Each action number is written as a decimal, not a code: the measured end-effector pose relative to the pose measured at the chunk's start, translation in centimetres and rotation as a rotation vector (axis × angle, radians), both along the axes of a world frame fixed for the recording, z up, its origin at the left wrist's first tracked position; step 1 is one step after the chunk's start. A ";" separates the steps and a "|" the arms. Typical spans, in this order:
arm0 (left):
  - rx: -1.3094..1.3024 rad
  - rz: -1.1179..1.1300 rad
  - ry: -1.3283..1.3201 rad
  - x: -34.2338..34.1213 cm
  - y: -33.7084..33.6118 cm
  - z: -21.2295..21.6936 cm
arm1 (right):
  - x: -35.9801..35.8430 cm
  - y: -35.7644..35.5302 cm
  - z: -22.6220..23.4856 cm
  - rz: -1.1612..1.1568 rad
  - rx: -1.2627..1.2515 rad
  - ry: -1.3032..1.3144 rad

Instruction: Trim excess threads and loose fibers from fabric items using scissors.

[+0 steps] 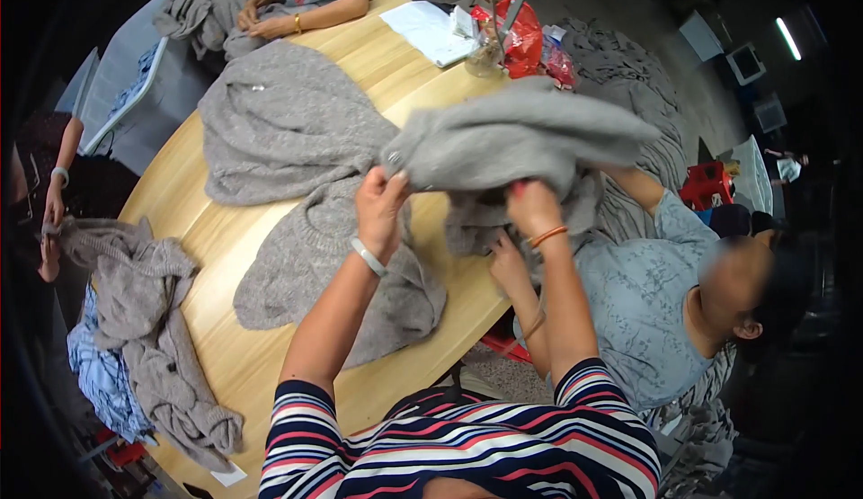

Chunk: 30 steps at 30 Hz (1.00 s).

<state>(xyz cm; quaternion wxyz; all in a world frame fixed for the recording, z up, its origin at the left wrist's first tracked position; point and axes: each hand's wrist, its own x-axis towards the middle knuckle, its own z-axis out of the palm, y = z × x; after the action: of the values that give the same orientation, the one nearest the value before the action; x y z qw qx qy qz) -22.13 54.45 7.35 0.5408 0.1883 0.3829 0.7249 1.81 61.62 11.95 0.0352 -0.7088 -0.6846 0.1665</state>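
Note:
A grey knit sweater [521, 135] is stretched out in the air over the table, its far part smeared by motion. My left hand [379, 207] pinches its left edge between thumb and fingers, beside a small button-like spot. My right hand [537, 207] is closed on the sweater's lower edge, with some fingers hidden. Beneath my left forearm lies another grey sweater [310, 270], its ribbed neckline showing. Farther off, a speckled grey sweater [279, 117] is spread on the table and meets the others near my left hand.
The round wooden table [180, 247] also carries a crumpled grey sweater [162, 319], a paper sheet [431, 33] and red plastic bags [524, 40]. Close on my right sits a co-worker [638, 283] with arms near mine. Other people's hands [261, 18] work across the table; grey garments [629, 94] are heaped beyond.

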 end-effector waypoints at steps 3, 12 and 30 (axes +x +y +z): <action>-0.125 0.115 0.582 -3.1 0.2 -11.9 | -1.0 -4.5 -5.5 0.156 -0.212 0.068; -0.579 -0.106 1.992 -5.4 -8.1 -12.7 | -3.9 -14.3 -10.0 0.219 -0.377 0.157; -0.811 -0.141 1.757 -23.6 -30.5 -17.3 | -3.5 -24.9 -5.0 0.404 -0.160 0.174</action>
<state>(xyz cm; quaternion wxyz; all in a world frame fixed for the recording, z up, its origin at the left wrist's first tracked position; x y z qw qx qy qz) -45.70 23.99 -9.96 0.1283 0.4845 0.8590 0.1046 -1.73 36.72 6.93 0.0037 -0.5411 -0.7914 0.2844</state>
